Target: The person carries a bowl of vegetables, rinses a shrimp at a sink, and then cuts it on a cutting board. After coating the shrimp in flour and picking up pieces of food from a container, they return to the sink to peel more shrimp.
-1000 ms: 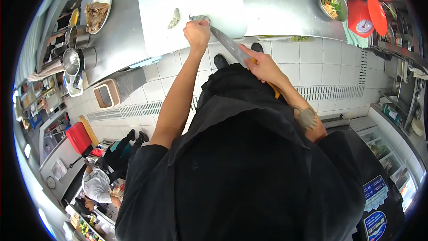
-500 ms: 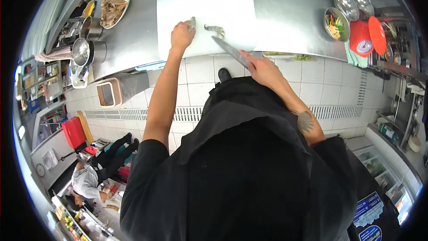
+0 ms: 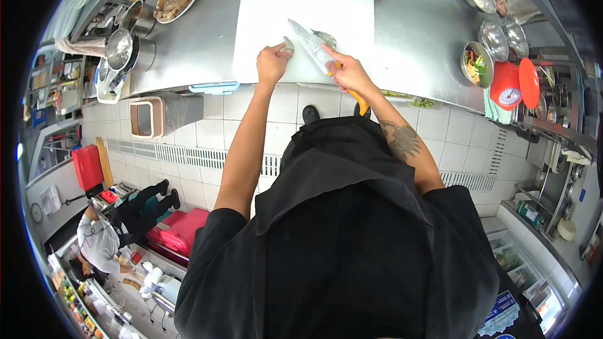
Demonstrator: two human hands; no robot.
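- Right hand (image 3: pixel 347 74), grip clenched on the knife (image 3: pixel 311 44), has swung the blade over the far shrimp (image 3: pixel 325 37)
- Left hand (image 3: pixel 271 63) now pinches the near shrimp (image 3: pixel 287 44) on the cutting board (image 3: pixel 301 6), so cutting looks close

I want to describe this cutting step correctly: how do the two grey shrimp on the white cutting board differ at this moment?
The near shrimp is pinched by the left hand, while the far shrimp lies free beyond the knife. The near shrimp is partly hidden by fingers; the far shrimp is partly hidden by the blade held in the right hand. Both are grey, seemingly raw, and lie on the cutting board.
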